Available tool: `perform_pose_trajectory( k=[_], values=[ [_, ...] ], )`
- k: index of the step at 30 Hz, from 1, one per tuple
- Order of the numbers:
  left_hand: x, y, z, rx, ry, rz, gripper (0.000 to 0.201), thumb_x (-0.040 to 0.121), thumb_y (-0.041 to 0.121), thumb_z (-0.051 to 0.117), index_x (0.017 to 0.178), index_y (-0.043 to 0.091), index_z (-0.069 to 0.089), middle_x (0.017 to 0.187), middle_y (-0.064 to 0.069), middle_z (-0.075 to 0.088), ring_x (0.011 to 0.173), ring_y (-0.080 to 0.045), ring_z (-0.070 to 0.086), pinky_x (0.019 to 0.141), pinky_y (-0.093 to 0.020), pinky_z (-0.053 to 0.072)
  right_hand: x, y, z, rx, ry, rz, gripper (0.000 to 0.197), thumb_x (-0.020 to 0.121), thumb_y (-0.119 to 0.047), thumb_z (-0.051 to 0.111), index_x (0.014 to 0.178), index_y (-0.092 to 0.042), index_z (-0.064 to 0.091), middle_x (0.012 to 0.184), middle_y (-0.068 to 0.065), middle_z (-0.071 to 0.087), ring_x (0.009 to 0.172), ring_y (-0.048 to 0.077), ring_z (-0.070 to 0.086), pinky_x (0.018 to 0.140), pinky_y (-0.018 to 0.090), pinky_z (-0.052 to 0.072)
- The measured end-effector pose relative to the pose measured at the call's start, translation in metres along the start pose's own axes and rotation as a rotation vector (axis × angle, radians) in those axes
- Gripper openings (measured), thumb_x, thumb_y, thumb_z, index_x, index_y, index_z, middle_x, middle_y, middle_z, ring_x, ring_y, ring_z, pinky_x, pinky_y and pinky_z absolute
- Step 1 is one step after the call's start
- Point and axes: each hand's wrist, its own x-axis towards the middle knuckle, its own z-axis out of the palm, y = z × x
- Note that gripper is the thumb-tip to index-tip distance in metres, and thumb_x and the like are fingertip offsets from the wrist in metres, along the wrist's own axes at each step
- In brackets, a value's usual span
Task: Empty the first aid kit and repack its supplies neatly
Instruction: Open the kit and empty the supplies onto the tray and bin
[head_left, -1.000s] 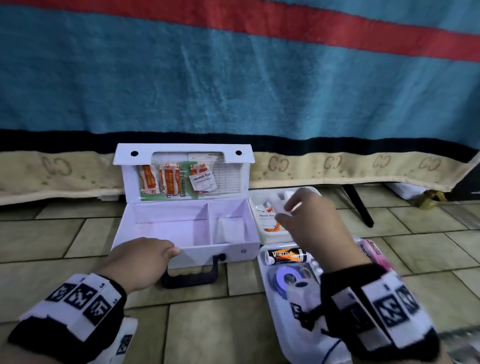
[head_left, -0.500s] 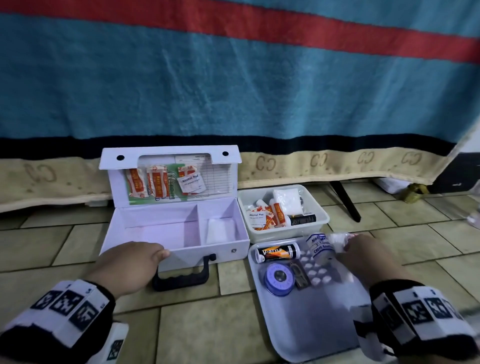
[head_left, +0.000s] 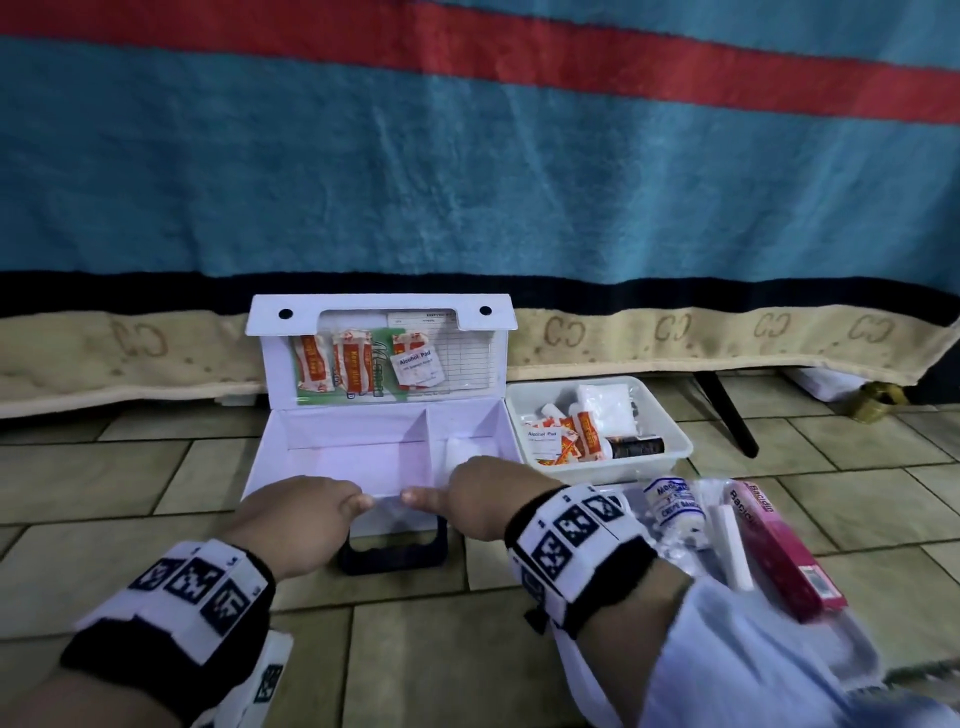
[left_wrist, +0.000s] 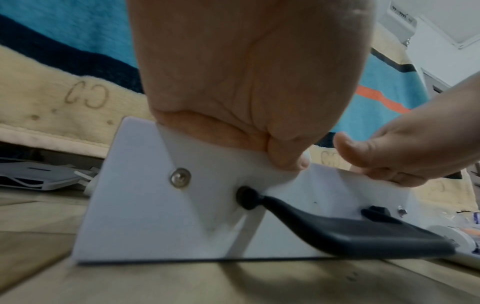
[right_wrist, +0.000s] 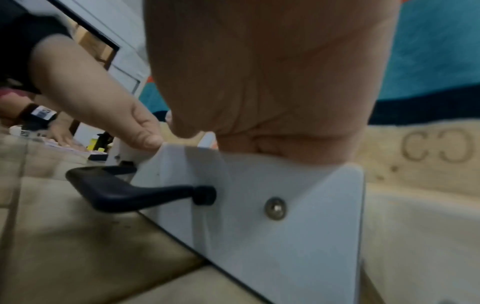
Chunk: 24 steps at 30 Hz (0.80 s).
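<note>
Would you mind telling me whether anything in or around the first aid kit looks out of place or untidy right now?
Mostly orderly. The first aid kit stands open with both hands on its front rim. One oddity: the pink box on the tray lies askew, its near end jutting past the tray's right rim. Sachets in the white tub lie jumbled.

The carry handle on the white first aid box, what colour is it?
Black. The handle shows best in the right wrist view, on the box's front wall.

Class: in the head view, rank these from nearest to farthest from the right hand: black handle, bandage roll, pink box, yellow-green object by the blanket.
1. Black handle, just left, below.
2. Bandage roll, right.
3. Pink box, farther right.
4. Yellow-green object, far right.
</note>
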Motion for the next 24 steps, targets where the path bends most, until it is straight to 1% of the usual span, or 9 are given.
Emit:
perform_pose_trajectory(
  k=[3,4,7,10,14,17,19,21,24],
  values=[
    [0.0,0.002,-0.001,0.019,-0.005,-0.011,0.042,0.099,0.048,0.019,0.08,0.027,0.051,0.085,0.005,0.057,0.086,-0.017,0.054,0.07,-0.031,0.04,0.009,-0.001,0.003,0.067,-0.035,0.064,0.078,0.089,-0.07,0.018,0.088,-0.003,0.059,0.112,0.019,0.06,0.111,0.03,0.054,0.095,0.037,0.036],
    [0.0,0.002,-0.001,0.017,-0.005,-0.017,0.042,0.099,0.048,0.019,0.081,0.027,0.051,0.086,0.005,0.057,0.087,-0.017,0.054,0.071,-0.031,0.04,0.011,0.0,0.006,0.064,-0.02,0.079,0.083,0.087,-0.072,0.018,0.097,-0.002,0.061,0.112,0.018,0.061,0.111,0.031,0.055,0.097,0.038,0.037],
    [-0.001,0.004,-0.001,0.008,0.003,-0.028,0.042,0.099,0.047,0.02,0.075,0.027,0.047,0.084,0.006,0.056,0.085,-0.017,0.053,0.072,-0.03,0.041,0.016,0.002,0.012,0.005,0.084,0.095,0.081,0.085,-0.075,0.019,0.092,-0.004,0.058,0.097,0.016,0.059,0.105,0.031,0.057,0.09,0.039,0.041],
    [-0.002,0.004,-0.001,0.001,0.007,-0.026,0.042,0.099,0.047,0.021,0.075,0.026,0.048,0.084,0.005,0.058,0.085,-0.017,0.054,0.074,-0.03,0.043,0.017,0.004,0.016,0.004,0.127,0.116,0.086,0.085,-0.074,0.017,0.106,-0.003,0.059,0.11,0.017,0.06,0.107,0.033,0.055,0.089,0.04,0.042],
    [-0.002,0.004,-0.002,-0.011,0.015,-0.029,0.042,0.099,0.046,0.023,0.083,0.024,0.055,0.089,0.005,0.061,0.089,-0.016,0.055,0.079,-0.031,0.045,0.014,0.001,0.016,0.014,0.131,0.165,0.088,0.084,-0.076,0.018,0.111,-0.004,0.06,0.115,0.016,0.06,0.11,0.032,0.055,0.09,0.038,0.041],
    [-0.002,0.003,-0.001,-0.013,0.021,-0.013,0.041,0.099,0.045,0.023,0.077,0.025,0.051,0.086,0.006,0.059,0.088,-0.016,0.055,0.076,-0.031,0.043,0.012,-0.001,0.015,0.005,0.165,0.163,0.072,0.091,-0.067,0.02,0.126,-0.015,0.054,0.124,0.017,0.054,0.117,0.034,0.049,0.095,0.04,0.04],
    [-0.001,0.003,0.0,-0.008,0.027,-0.008,0.042,0.099,0.046,0.022,0.075,0.025,0.05,0.085,0.006,0.058,0.087,-0.016,0.055,0.076,-0.031,0.043,0.012,0.0,0.018,0.03,0.243,0.099,0.06,0.094,-0.062,0.024,0.128,-0.02,0.052,0.123,0.018,0.051,0.119,0.035,0.046,0.096,0.041,0.039],
    [0.0,0.001,0.001,-0.016,0.038,-0.008,0.043,0.099,0.046,0.022,0.076,0.024,0.051,0.085,0.006,0.06,0.086,-0.015,0.055,0.078,-0.031,0.045,0.003,0.002,0.018,0.221,0.383,0.014,0.067,0.089,-0.065,0.036,0.124,-0.011,0.053,0.124,0.012,0.052,0.121,0.031,0.044,0.098,0.038,0.038],
    [0.002,-0.003,0.004,-0.012,0.045,-0.003,0.045,0.099,0.047,0.022,0.08,0.022,0.054,0.086,0.006,0.062,0.085,-0.016,0.056,0.081,-0.033,0.046,-0.028,0.009,0.007,0.448,0.665,-0.122,0.064,0.087,-0.054,0.053,0.135,-0.013,0.049,0.143,-0.003,0.044,0.133,0.016,0.033,0.108,0.023,0.027]
  ],
)
